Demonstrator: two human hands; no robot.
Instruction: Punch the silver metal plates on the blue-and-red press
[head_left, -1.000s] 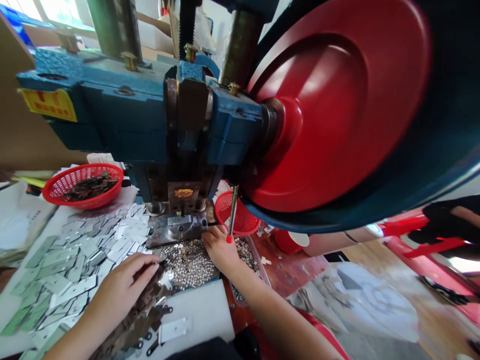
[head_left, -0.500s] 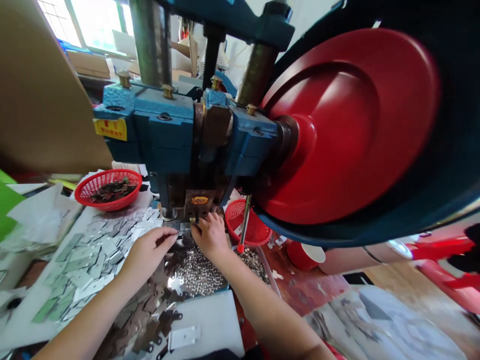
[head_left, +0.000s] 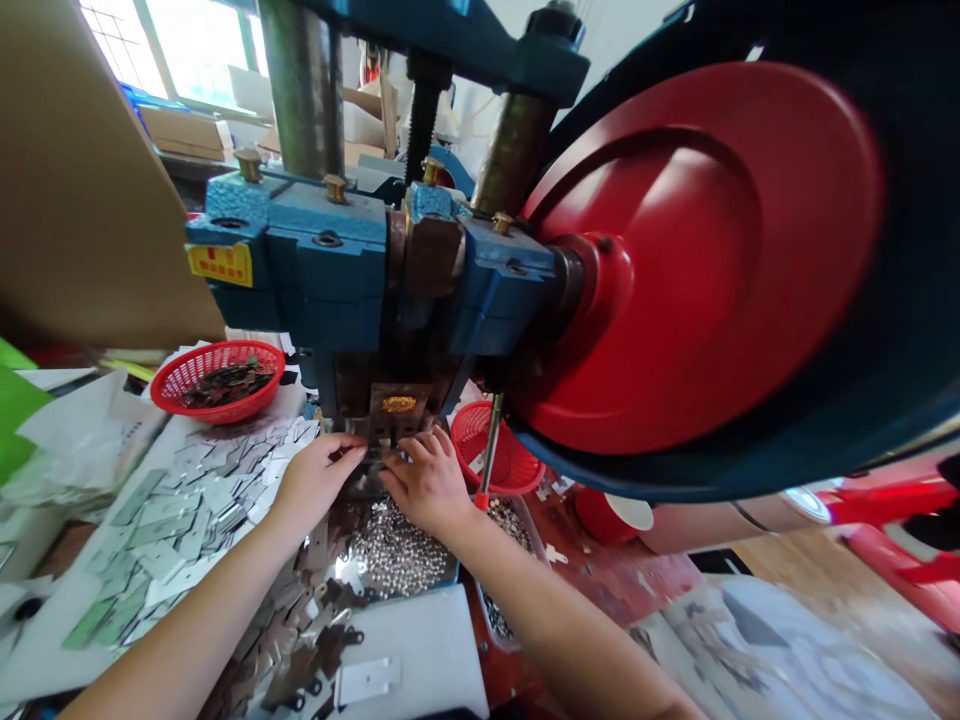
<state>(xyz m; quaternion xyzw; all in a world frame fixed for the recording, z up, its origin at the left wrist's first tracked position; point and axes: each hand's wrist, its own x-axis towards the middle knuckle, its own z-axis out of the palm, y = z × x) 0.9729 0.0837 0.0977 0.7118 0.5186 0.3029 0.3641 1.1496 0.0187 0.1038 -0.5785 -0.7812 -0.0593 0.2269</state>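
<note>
At the foot of a blue press (head_left: 326,265), both of my hands are close to the die (head_left: 384,445) under its ram. My left hand (head_left: 311,485) is at the die's left side, thumb and forefinger pinched together; whatever they hold is too small to make out. From the right, my right hand (head_left: 431,485) reaches in with bent fingers, thumb and forefinger close together beside the die. Anything between those fingertips is hidden. Just below the hands lies a heap of small shiny metal pieces (head_left: 401,550), apparently rivets.
Flat metal plates (head_left: 169,530) cover the left side. A red basket (head_left: 217,380) of dark parts stands behind them; another red basket (head_left: 495,450) is right of the die. A large red flywheel (head_left: 697,260) overhangs the right. One plate (head_left: 367,680) rests on a white block (head_left: 435,640).
My left hand has moved up and right, its fingertips now at the die's edge. My right hand has shifted slightly, with its fingers spread a little more. The press ram looks unchanged.
</note>
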